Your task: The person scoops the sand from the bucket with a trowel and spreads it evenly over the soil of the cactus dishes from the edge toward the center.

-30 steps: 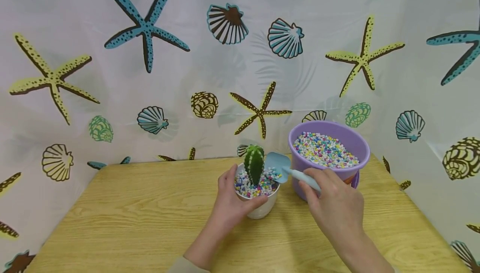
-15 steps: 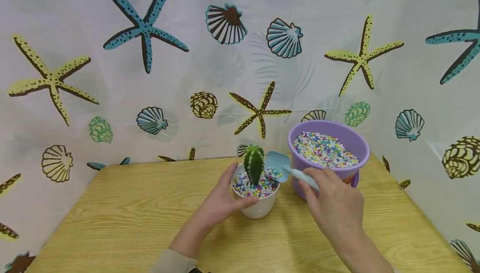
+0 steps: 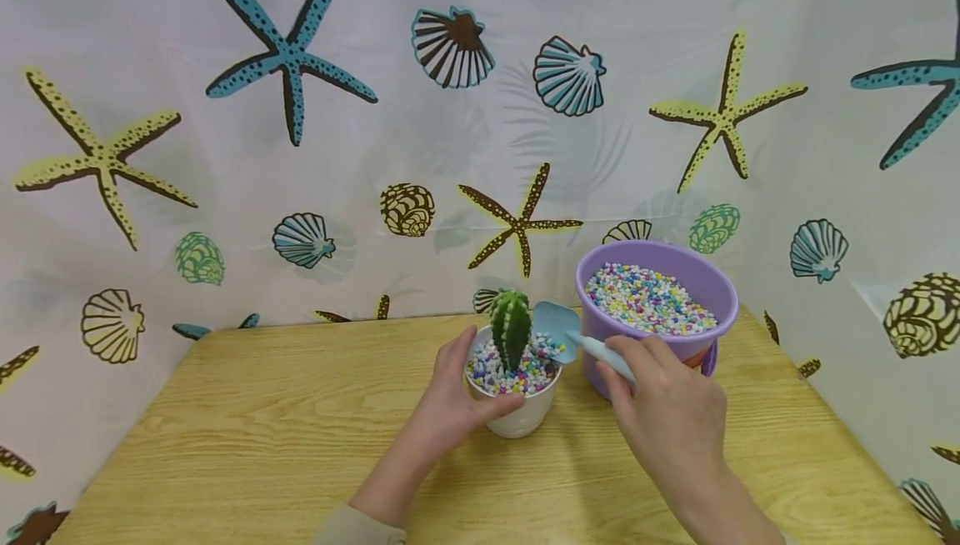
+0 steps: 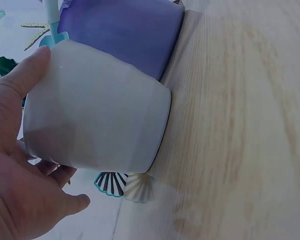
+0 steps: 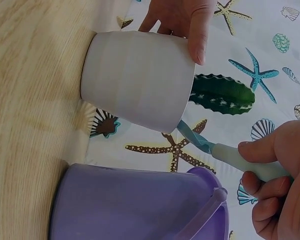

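Observation:
A green cactus [image 3: 511, 332] stands in a white pot [image 3: 517, 422] filled with colourful beads [image 3: 498, 368]. My left hand [image 3: 457, 403] grips the pot from its left side, thumb along the front rim and fingers behind. The left wrist view shows the pot [image 4: 100, 105] with its base at the table. A light-blue toy shovel [image 3: 558, 330] is pinched by its handle in my right hand [image 3: 671, 412]. Its blade rests at the pot's right rim with some beads on it. In the right wrist view the shovel [image 5: 195, 137] slants toward the pot's mouth.
Close to the right of the pot stands a purple bucket [image 3: 600, 362], holding many multicoloured beads [image 3: 648, 299]. All of it is on a wood-grain table [image 3: 285, 412]. A curtain with starfish and shells [image 3: 465, 128] hangs behind and at the sides.
My left hand and the pot have shifted slightly left, then a little back to the right. The right hand and the shovel stay almost in place at the rim.

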`<state>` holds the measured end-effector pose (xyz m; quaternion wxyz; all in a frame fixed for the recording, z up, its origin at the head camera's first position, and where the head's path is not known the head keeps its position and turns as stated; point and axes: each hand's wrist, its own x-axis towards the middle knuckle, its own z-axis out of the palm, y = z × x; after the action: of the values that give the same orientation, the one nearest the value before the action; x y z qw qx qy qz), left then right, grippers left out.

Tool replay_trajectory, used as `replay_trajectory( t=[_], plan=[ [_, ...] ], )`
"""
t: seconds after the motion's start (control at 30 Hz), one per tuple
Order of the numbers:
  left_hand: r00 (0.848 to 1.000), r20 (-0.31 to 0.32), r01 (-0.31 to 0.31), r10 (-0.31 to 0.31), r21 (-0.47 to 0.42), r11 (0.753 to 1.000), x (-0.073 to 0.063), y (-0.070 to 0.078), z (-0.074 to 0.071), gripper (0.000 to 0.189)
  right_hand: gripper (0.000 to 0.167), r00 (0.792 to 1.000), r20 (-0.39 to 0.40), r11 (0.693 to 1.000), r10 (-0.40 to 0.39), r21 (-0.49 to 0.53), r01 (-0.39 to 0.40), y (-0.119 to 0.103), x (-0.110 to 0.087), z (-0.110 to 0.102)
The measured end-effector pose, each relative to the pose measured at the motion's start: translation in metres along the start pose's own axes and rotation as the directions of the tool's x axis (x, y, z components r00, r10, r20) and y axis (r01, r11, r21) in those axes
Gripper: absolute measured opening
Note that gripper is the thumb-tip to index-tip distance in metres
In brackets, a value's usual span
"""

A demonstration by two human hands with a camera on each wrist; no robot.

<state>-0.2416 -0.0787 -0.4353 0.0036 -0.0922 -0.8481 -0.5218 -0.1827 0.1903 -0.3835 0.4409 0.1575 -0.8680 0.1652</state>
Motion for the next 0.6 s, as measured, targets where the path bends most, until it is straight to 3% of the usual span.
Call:
replay_trajectory(
  t=[0.6],
  plan=[
    [0.997, -0.08, 0.003, -0.004, -0.003, 1.0, -0.004, 0.006, 0.012, 0.124, 0.035, 0.996, -0.056, 0.996, -0.076, -0.059, 0.072, -0.003, 0.0, 0.001]
  ],
)
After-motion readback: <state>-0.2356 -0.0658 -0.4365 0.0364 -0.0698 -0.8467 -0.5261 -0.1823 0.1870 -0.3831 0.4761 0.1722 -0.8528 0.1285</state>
